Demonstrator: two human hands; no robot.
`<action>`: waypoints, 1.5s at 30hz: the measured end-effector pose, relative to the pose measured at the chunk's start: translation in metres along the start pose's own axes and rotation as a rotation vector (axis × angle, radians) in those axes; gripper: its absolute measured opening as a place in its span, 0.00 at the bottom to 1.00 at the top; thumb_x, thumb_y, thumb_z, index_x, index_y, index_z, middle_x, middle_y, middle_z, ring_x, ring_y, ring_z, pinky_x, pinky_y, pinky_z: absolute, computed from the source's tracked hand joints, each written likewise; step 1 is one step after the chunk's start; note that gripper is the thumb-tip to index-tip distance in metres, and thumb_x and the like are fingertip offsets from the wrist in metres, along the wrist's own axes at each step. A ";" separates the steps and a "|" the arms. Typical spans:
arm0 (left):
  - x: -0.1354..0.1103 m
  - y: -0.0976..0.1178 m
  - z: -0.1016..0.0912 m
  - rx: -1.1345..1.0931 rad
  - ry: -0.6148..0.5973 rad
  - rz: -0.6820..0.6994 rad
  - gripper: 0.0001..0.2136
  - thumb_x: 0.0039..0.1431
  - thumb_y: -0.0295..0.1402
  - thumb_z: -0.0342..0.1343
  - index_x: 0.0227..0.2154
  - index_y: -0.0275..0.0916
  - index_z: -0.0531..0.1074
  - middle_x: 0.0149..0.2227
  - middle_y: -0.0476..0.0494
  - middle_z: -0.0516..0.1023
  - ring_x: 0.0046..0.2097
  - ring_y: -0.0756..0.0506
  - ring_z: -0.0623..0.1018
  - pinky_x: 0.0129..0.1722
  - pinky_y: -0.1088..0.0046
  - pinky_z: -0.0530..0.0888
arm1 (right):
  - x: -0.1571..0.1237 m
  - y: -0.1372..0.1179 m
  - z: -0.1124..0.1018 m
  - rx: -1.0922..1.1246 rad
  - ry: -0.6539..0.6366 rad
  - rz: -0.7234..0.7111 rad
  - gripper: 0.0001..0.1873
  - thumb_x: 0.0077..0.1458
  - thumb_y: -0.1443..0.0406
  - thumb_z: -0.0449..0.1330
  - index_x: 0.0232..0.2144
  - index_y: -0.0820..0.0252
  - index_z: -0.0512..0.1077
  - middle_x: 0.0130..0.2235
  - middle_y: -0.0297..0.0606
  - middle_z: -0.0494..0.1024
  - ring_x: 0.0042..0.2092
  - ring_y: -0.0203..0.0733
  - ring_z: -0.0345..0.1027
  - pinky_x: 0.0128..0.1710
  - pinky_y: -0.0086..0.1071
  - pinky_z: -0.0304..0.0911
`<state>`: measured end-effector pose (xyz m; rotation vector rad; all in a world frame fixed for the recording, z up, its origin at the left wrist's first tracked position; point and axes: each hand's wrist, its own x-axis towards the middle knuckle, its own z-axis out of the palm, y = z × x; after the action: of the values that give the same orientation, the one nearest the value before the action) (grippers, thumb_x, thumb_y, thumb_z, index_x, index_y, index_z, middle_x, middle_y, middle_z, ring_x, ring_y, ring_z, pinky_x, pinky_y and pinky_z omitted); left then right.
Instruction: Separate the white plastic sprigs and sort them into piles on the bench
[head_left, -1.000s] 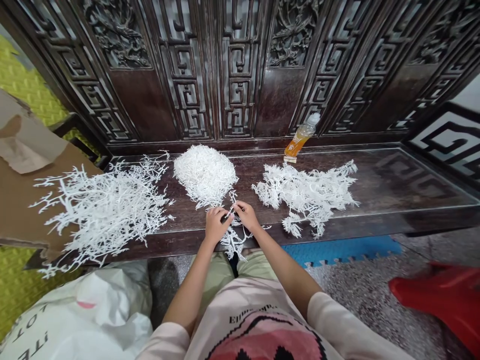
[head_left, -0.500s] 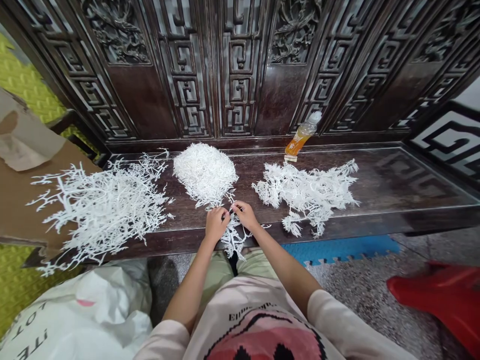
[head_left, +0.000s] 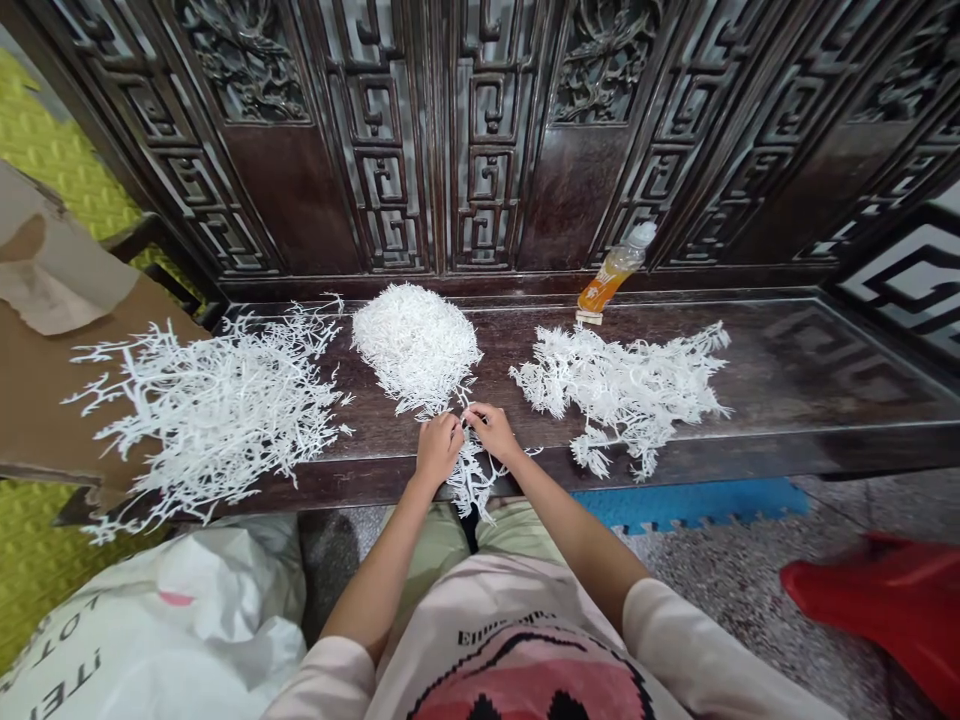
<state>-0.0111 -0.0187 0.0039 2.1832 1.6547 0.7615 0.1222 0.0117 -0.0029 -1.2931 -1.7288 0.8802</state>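
My left hand (head_left: 439, 450) and my right hand (head_left: 491, 433) meet at the front of the dark wooden bench top (head_left: 840, 385), with fingers closed on a white branching sprig (head_left: 471, 482) of coral-like artificial twigs. The sprig hangs down past the bench edge below them. Just above my hands lies a dense, rounded heap of fine white sprigs (head_left: 415, 346). A looser white pile (head_left: 217, 410) lies to the left, and another (head_left: 619, 385) lies to the right. What my fingers hide cannot be seen.
A carved dark wood lattice panel (head_left: 487, 140) rises behind the bench. An orange drink bottle (head_left: 611, 282) leans there. Brown cardboard (head_left: 52, 400) lies at left, a white sack (head_left: 217, 620) below, a blue foam mat (head_left: 694, 505) and red plastic object (head_left: 877, 610) at right.
My hands stay close together on the sprig with little movement. The whole scene has shifted slightly in the view as my head moves.
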 end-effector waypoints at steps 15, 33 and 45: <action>-0.001 0.002 -0.002 -0.037 0.099 -0.030 0.09 0.54 0.31 0.43 0.21 0.40 0.64 0.26 0.48 0.70 0.33 0.48 0.69 0.35 0.71 0.60 | 0.000 -0.001 0.002 0.023 0.020 0.057 0.14 0.50 0.57 0.51 0.23 0.60 0.70 0.27 0.34 0.73 0.34 0.39 0.64 0.37 0.29 0.56; -0.013 -0.006 0.001 -0.097 0.311 -0.153 0.12 0.50 0.25 0.39 0.14 0.39 0.54 0.19 0.48 0.61 0.27 0.49 0.65 0.32 0.70 0.62 | -0.003 0.005 -0.001 0.109 0.273 0.126 0.16 0.52 0.58 0.47 0.22 0.60 0.66 0.26 0.36 0.69 0.31 0.38 0.61 0.33 0.30 0.56; -0.003 -0.020 0.007 -0.154 0.639 -0.446 0.14 0.52 0.34 0.49 0.42 0.39 0.61 0.34 0.44 0.67 0.36 0.47 0.69 0.40 0.69 0.65 | -0.004 0.013 -0.022 0.340 0.091 0.135 0.18 0.49 0.53 0.51 0.28 0.61 0.70 0.27 0.37 0.72 0.29 0.35 0.64 0.32 0.29 0.61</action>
<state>-0.0229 -0.0148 -0.0132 1.4470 2.1696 1.4762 0.1477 0.0128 -0.0055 -1.2082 -1.3630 1.1203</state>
